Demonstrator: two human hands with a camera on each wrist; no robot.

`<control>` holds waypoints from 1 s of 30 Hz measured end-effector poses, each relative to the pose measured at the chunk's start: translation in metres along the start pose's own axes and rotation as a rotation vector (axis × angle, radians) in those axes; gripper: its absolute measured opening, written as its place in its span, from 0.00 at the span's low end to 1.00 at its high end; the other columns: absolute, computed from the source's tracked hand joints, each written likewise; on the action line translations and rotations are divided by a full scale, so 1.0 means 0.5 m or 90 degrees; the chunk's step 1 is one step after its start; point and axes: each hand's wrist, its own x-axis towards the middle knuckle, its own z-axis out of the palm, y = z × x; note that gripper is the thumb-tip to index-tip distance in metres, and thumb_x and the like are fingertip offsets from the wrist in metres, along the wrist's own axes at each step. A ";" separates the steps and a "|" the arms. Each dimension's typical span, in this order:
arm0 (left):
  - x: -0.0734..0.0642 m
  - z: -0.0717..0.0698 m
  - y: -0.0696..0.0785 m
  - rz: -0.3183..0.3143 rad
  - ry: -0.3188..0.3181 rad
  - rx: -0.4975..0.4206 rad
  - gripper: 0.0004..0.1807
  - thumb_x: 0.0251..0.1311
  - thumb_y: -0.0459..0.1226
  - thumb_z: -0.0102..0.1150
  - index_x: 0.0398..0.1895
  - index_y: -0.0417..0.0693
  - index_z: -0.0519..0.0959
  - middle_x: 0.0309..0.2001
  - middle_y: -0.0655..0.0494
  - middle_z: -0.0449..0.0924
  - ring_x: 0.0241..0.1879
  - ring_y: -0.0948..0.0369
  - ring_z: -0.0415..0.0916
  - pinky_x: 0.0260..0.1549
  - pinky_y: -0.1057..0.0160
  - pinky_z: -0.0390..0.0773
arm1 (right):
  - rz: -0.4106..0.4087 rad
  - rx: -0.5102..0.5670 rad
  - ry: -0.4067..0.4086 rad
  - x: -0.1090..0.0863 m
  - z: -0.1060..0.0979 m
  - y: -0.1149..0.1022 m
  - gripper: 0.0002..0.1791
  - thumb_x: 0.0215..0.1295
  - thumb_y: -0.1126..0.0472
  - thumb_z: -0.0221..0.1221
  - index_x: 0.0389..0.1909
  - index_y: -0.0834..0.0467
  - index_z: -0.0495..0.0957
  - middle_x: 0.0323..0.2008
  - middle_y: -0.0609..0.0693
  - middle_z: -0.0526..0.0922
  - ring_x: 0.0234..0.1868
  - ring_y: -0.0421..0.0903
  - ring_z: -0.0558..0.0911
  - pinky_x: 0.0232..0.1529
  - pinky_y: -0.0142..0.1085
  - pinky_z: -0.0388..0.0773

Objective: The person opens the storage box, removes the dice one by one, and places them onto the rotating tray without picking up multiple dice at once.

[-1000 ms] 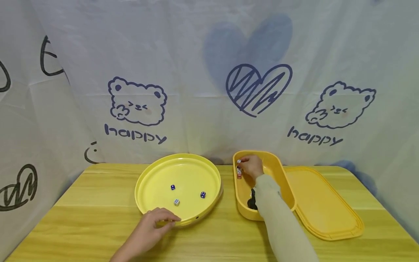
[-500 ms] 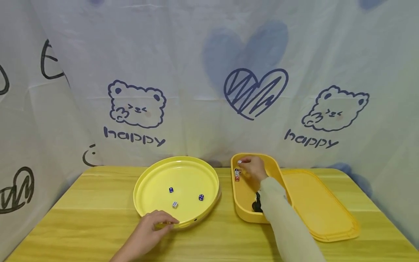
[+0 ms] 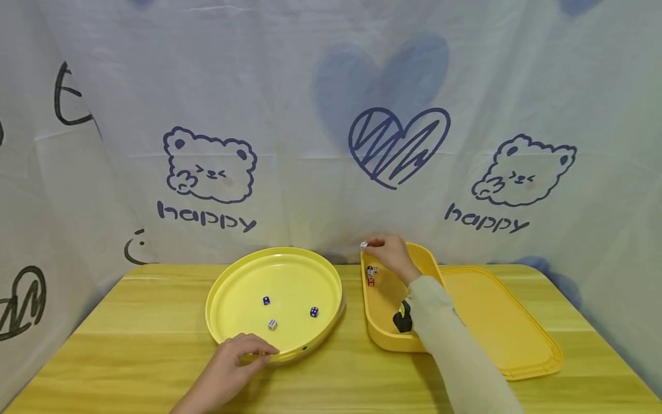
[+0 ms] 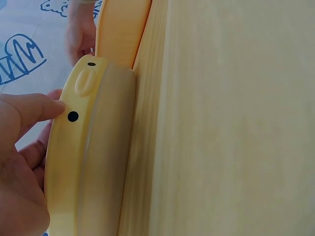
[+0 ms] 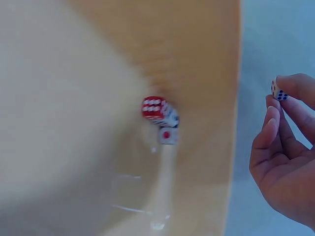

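My right hand [image 3: 392, 254] pinches a white die [image 5: 279, 90] between thumb and fingertips, above the left wall of a yellow-orange box [image 3: 395, 343]. Inside the box, a red die [image 5: 154, 108] and white dice lie clustered by that wall. A black object with a yellow part [image 3: 402, 318] lies near the box's front. My left hand [image 3: 231, 363] holds the front rim of a round yellow tray [image 3: 295, 276], thumb and fingers on either side of it. On the tray lie two blue dice, one left [image 3: 266, 301] and one right [image 3: 314, 312], and a white die [image 3: 272, 325].
The box's flat yellow lid [image 3: 501, 322] lies on the wooden table [image 3: 129, 345] to the right of the box and partly behind the right sleeve [image 3: 455, 333]. A printed cloth [image 3: 300, 190] hangs behind the table.
My right hand has risen from inside the box with the white die and moved left to its wall. My left hand stays at the tray's rim. The view has shifted slightly.
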 end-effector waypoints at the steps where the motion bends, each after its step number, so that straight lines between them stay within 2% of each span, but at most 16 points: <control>1: 0.000 0.000 0.000 -0.003 -0.002 -0.001 0.09 0.55 0.28 0.65 0.37 0.51 0.85 0.37 0.63 0.84 0.38 0.64 0.78 0.37 0.63 0.78 | -0.009 -0.005 -0.002 -0.002 -0.002 -0.005 0.12 0.64 0.62 0.62 0.45 0.64 0.83 0.44 0.57 0.84 0.45 0.52 0.79 0.49 0.43 0.77; 6: -0.001 -0.003 -0.001 -0.014 -0.009 -0.008 0.09 0.57 0.29 0.65 0.38 0.50 0.85 0.37 0.63 0.84 0.38 0.63 0.78 0.38 0.63 0.78 | -0.013 0.001 -0.017 -0.010 -0.016 -0.032 0.13 0.65 0.62 0.62 0.47 0.64 0.82 0.45 0.56 0.83 0.44 0.51 0.78 0.49 0.42 0.77; 12: -0.003 -0.001 -0.001 -0.009 -0.006 -0.008 0.10 0.56 0.28 0.65 0.38 0.51 0.85 0.37 0.63 0.84 0.38 0.61 0.78 0.38 0.63 0.77 | -0.001 0.020 -0.026 -0.027 -0.033 -0.061 0.14 0.66 0.61 0.61 0.49 0.62 0.81 0.45 0.55 0.83 0.45 0.51 0.77 0.51 0.41 0.76; 20: -0.001 -0.003 0.001 -0.027 -0.010 -0.001 0.09 0.57 0.29 0.65 0.38 0.52 0.85 0.38 0.64 0.84 0.39 0.63 0.77 0.38 0.62 0.77 | -0.049 0.015 -0.047 -0.067 -0.038 -0.100 0.13 0.64 0.61 0.63 0.47 0.61 0.83 0.42 0.54 0.83 0.43 0.50 0.78 0.45 0.39 0.78; 26: -0.002 -0.001 0.002 -0.018 -0.003 0.003 0.09 0.56 0.30 0.65 0.38 0.51 0.85 0.38 0.63 0.84 0.39 0.65 0.77 0.38 0.63 0.77 | -0.073 0.010 -0.050 -0.098 -0.033 -0.117 0.12 0.62 0.61 0.65 0.46 0.60 0.84 0.39 0.52 0.83 0.40 0.49 0.77 0.39 0.36 0.77; 30: -0.002 -0.001 0.002 -0.015 -0.002 -0.002 0.10 0.56 0.29 0.65 0.38 0.51 0.85 0.38 0.63 0.84 0.38 0.62 0.77 0.38 0.63 0.77 | -0.092 0.013 -0.045 -0.119 -0.026 -0.119 0.11 0.61 0.62 0.66 0.44 0.61 0.84 0.37 0.51 0.83 0.38 0.49 0.75 0.36 0.34 0.76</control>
